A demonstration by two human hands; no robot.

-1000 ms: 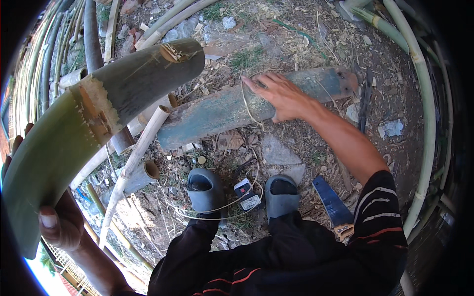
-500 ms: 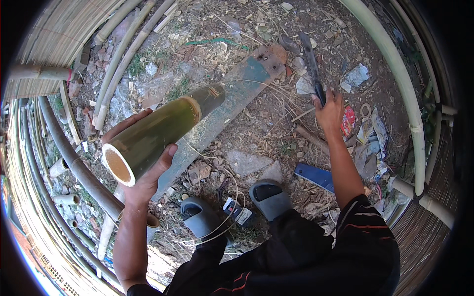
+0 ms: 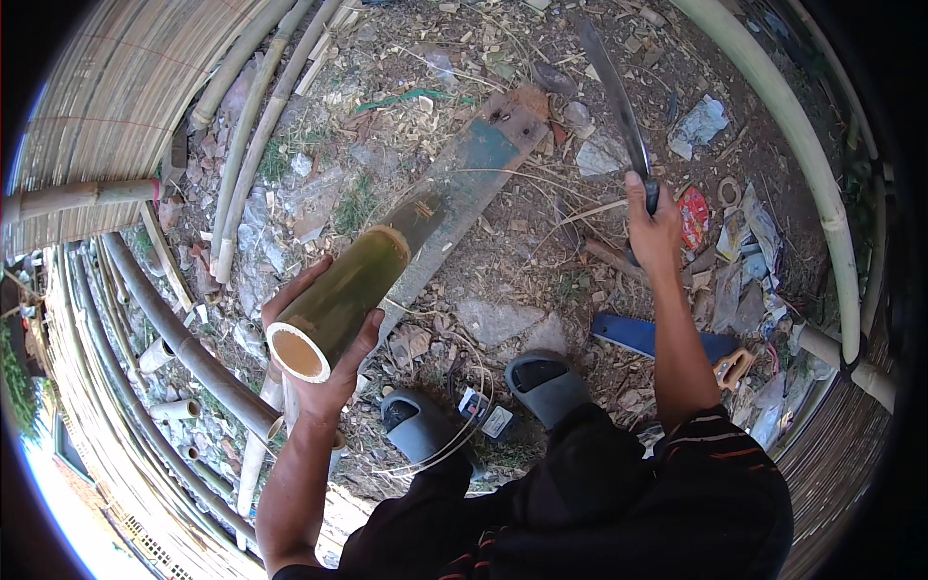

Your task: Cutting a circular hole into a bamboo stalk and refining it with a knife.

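Note:
A thick green bamboo section point(image 3: 353, 288) slants away from me, its cut end toward me showing a pale ring with a tan inner wall. My left hand point(image 3: 327, 387) is wrapped round its near end, thumb on the right side and fingers on the left. The bamboo's far part lies over a worn wooden plank point(image 3: 488, 150) with blue-green paint; whether it rests on it I cannot tell. To the right, my right hand point(image 3: 657, 232) is closed round the dark handle of a long-bladed knife point(image 3: 614, 92), thumb uppermost. The blade points away from me, apart from the bamboo.
On the ground near my right forearm lies a blue handsaw point(image 3: 652, 335) with a wooden handle. Long bamboo poles point(image 3: 256, 145) lie at the left; a curved pole point(image 3: 778, 116) runs along the right. Wood chips, litter and a flat stone point(image 3: 498, 321) cover the ground before my sandals point(image 3: 548, 387).
My right hand has closed more fully round the knife's handle and the knife looks lifted. The bamboo appears farther right and lower, partly because the view has shifted. The saw's handle now shows.

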